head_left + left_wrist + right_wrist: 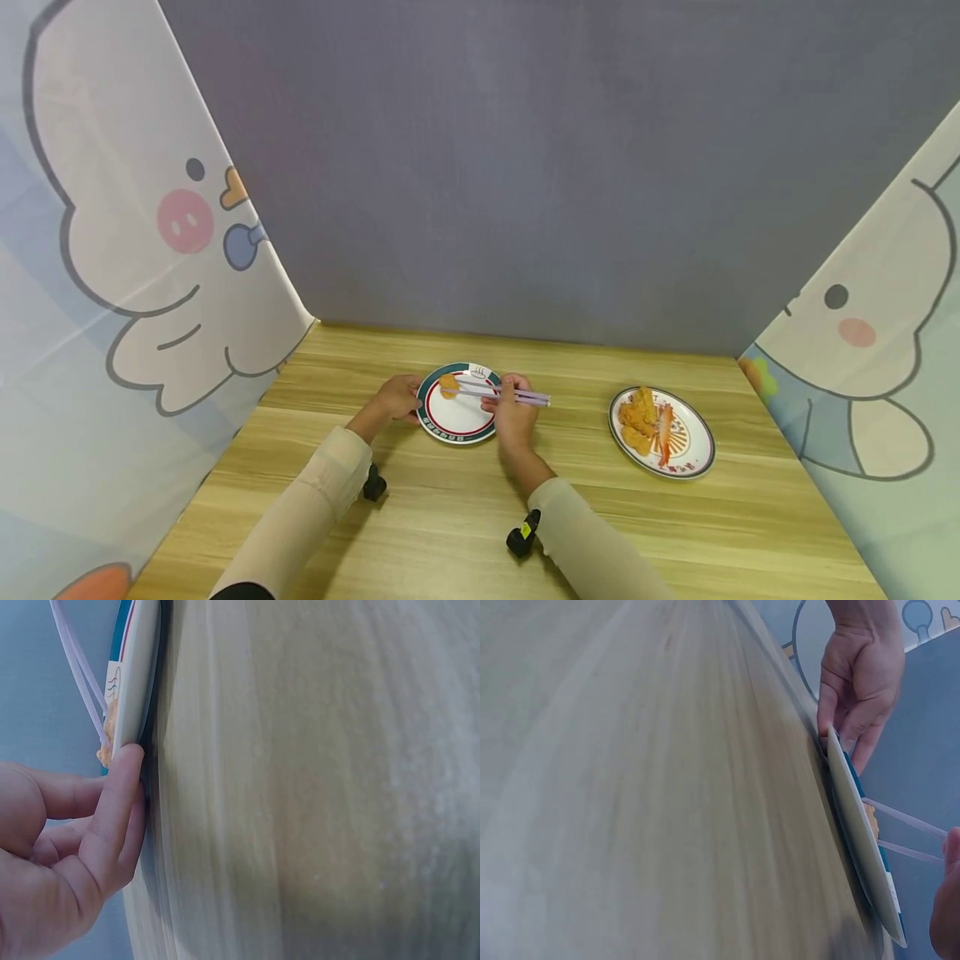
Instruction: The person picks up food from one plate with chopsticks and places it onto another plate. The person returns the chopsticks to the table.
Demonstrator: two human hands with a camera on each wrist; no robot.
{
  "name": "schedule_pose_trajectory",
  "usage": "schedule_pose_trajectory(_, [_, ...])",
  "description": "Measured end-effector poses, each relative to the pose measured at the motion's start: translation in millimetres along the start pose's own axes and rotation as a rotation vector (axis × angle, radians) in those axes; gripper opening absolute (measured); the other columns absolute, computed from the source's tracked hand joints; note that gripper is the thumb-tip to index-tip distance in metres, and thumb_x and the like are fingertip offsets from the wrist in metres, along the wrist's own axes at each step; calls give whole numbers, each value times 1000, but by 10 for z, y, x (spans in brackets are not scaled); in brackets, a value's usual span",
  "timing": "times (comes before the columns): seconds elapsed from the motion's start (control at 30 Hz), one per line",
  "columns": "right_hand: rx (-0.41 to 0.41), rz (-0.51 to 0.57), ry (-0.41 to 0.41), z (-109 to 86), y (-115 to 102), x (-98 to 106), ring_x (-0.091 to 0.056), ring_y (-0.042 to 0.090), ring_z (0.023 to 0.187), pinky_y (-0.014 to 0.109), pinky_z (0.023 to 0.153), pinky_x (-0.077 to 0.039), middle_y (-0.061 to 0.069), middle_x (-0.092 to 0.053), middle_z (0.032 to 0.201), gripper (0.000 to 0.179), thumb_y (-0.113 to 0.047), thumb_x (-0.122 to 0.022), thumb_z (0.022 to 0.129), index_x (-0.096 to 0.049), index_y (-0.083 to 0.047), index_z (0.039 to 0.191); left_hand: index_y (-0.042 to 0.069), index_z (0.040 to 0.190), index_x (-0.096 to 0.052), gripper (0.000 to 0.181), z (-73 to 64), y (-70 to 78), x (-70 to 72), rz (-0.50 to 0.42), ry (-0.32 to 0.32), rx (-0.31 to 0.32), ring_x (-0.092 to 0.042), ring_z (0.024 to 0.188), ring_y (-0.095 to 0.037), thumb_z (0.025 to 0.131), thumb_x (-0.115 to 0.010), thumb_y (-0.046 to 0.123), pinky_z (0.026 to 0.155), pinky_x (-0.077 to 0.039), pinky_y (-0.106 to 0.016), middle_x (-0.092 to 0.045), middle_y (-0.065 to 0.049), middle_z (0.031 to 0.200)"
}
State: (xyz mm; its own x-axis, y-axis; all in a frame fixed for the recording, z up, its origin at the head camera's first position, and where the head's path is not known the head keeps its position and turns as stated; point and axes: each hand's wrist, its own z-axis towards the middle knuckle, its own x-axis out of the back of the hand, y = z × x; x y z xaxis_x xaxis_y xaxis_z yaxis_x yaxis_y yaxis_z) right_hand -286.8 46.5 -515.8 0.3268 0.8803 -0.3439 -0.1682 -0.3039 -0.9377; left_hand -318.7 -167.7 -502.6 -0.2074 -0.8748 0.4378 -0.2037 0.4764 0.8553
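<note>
A round white plate (468,419) with a teal rim and red ring lies toward the back of the table. At its left edge my left hand (400,398) pinches the rim between thumb and fingers; the left wrist view shows fingertips (129,754) against the plate's side. My right hand (516,421) grips a pair of pale purple chopsticks (534,398) over the plate's right side. Their tips meet a small golden fried nugget (449,385) on the plate's left part. In the right wrist view, the chopsticks (907,817) stand slightly apart, with the nugget (871,820) by their tips.
To the right sits an oval white plate (699,448) with a dark rim, holding several golden fried pieces (637,421) and a red-and-white stick of food (665,433). A grey panel (525,167) stands behind the wooden table (442,517). Cartoon-printed sheets hang at both sides.
</note>
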Motion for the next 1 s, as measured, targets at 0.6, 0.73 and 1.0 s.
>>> schedule_pose_trajectory(0.6, [177, -50, -31, -86, -32, -125, -66, 8, 53, 25, 50, -63, 39, -64, 90, 23, -4, -53, 103, -61, 17, 106, -4, 147, -48, 56, -10, 23, 20, -2, 5, 4, -69, 84, -24, 92, -56, -12, 64, -67, -30, -59, -27, 124])
schedule_pose_trajectory(0.73, [187, -47, -22, -64, -26, -127, -66, 7, 53, 24, 50, -63, 38, -63, 89, 26, -5, -52, 103, -59, 19, 109, -5, 145, -49, 54, 4, 19, 22, -5, -2, 3, -69, 83, -25, 92, -57, -12, 64, -67, -30, -59, -26, 120])
schedule_pose_trajectory(1.0, [98, -12, 75, 37, -23, -35, -65, 9, 49, 32, 49, -64, 34, -62, 86, 27, -6, -53, 102, -59, 19, 109, -7, 144, -50, 54, -26, 20, 6, -26, 3, 2, -68, 82, -25, 90, -57, -15, 64, -68, -32, -60, -26, 117])
